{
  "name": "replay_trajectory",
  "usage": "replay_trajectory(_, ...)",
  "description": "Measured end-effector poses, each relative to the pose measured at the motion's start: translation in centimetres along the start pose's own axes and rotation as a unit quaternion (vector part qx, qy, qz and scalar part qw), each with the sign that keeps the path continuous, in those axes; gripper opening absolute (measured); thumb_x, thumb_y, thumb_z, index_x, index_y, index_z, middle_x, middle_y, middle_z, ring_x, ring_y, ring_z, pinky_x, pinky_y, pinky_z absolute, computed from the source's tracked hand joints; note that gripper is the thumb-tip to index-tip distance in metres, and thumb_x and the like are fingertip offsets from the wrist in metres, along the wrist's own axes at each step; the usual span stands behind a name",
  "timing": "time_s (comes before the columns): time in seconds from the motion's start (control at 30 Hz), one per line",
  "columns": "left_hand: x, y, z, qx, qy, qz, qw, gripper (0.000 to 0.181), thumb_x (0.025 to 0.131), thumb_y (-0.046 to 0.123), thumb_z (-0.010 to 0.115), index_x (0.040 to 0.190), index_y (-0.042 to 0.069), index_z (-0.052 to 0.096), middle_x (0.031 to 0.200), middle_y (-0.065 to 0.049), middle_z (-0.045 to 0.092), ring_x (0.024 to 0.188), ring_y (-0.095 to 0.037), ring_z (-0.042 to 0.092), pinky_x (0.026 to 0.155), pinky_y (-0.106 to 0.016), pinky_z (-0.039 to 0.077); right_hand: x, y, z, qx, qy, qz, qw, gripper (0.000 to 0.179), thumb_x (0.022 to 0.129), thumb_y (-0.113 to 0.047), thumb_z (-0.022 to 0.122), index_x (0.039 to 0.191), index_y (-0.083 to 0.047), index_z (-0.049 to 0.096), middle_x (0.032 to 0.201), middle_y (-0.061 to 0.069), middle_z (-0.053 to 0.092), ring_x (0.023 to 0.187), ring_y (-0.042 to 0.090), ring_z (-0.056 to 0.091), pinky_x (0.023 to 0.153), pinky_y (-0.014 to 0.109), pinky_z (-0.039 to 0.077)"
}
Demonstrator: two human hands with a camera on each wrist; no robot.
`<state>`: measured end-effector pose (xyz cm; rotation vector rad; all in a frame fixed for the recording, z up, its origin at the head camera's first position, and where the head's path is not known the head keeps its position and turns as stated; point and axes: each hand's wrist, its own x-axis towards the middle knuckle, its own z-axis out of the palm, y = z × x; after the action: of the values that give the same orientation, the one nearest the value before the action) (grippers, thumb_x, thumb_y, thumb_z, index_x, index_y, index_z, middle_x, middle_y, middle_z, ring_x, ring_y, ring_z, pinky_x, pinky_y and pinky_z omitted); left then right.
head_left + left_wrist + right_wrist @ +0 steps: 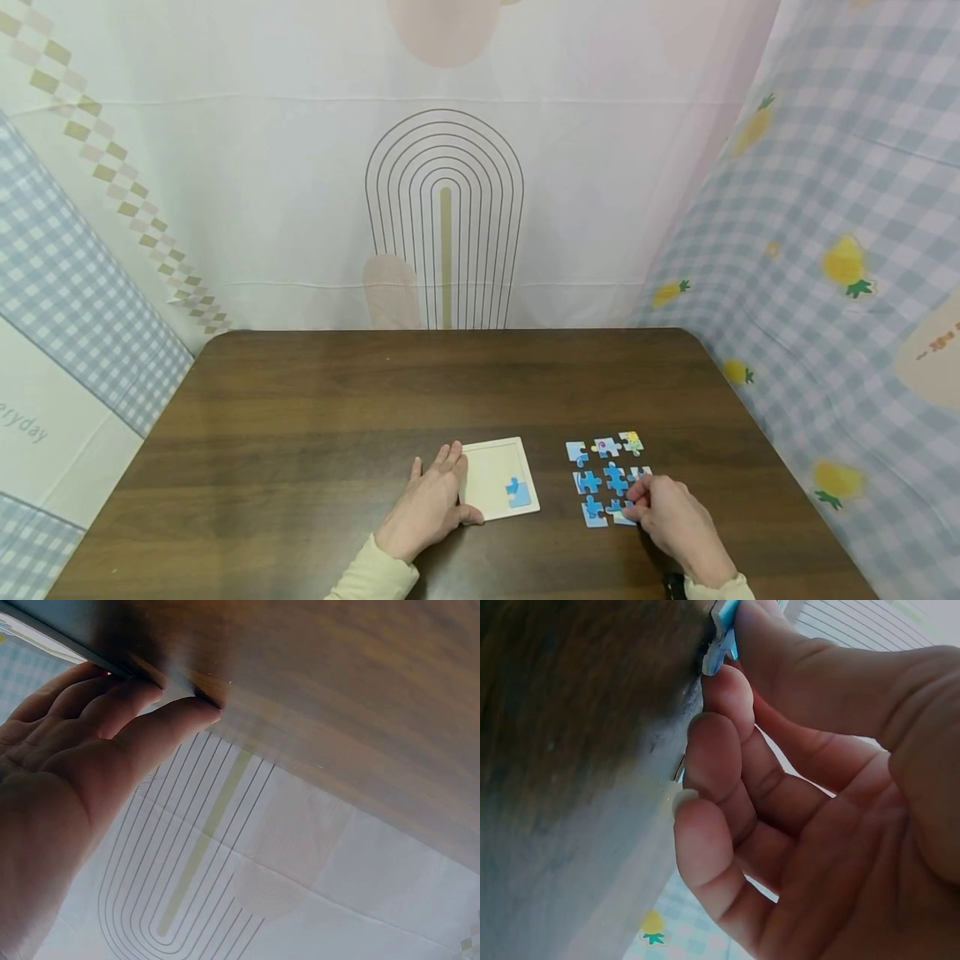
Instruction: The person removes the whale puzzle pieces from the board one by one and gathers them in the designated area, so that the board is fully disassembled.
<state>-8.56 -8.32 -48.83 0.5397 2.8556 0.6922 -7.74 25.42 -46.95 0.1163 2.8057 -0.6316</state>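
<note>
A square pale wooden puzzle tray [487, 479] lies on the table with one blue jigsaw piece [518, 492] in its near right corner. My left hand [429, 507] rests against the tray's left side, fingers extended along the edge and thumb at the near left corner. To the right, several loose blue and pale jigsaw pieces [587, 482] lie in rough rows. At their near right end, my right hand [677, 521] pinches a jigsaw piece [721, 634] between thumb and fingers. The right fingers partly hide the pieces nearest them.
The dark wooden table [360, 392] ends at a patterned white curtain [292, 208] behind. A checked cloth [810, 208] with yellow fruit prints hangs along the right side. Between tray and loose pieces runs a narrow strip of tabletop.
</note>
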Motion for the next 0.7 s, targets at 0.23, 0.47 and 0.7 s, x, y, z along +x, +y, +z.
replay_trajectory(0.23, 0.0, 0.0, 0.0, -0.002, 0.001, 0.001, 1.0, 0.086, 0.075, 0.043, 0.078, 0.137, -0.008, 0.048, 0.15, -0.025, 0.036, 0.138, -0.039, 0.034, 0.103, -0.069, 0.026, 0.0, 0.1, 0.0, -0.006, 0.0, 0.0, 1.0, 0.014, 0.084, -0.016, 0.075, 0.081, -0.014, 0.062, 0.066, -0.005, 0.053, 0.06, 0.014, 0.048, 0.056, 0.033, 0.039)
replay_trajectory(0.47, -0.1, 0.1, 0.0, 0.001, 0.004, 0.001, 1.0, 0.086, 0.074, 0.043, 0.079, 0.137, -0.008, 0.048, 0.149, -0.025, 0.037, 0.138, -0.039, 0.034, 0.103, -0.069, 0.026, -0.3, -0.3, 0.0, -0.019, 0.032, -0.021, 0.9991, 0.026, 0.079, -0.013, 0.08, 0.083, -0.015, 0.054, 0.069, -0.003, 0.05, 0.06, 0.013, 0.047, 0.054, 0.032, 0.036)
replay_trajectory(0.7, -0.1, 0.0, 0.0, 0.001, 0.004, 0.002, 1.0, 0.087, 0.074, 0.044, 0.078, 0.137, -0.008, 0.048, 0.149, -0.025, 0.036, 0.138, -0.039, 0.034, 0.104, -0.069, 0.026, -0.3, -1.2, -0.1, 0.007, 0.039, -0.037, 0.9985, 0.023, 0.08, -0.007, 0.076, 0.083, -0.014, 0.054, 0.071, -0.003, 0.05, 0.06, 0.013, 0.047, 0.056, 0.032, 0.038)
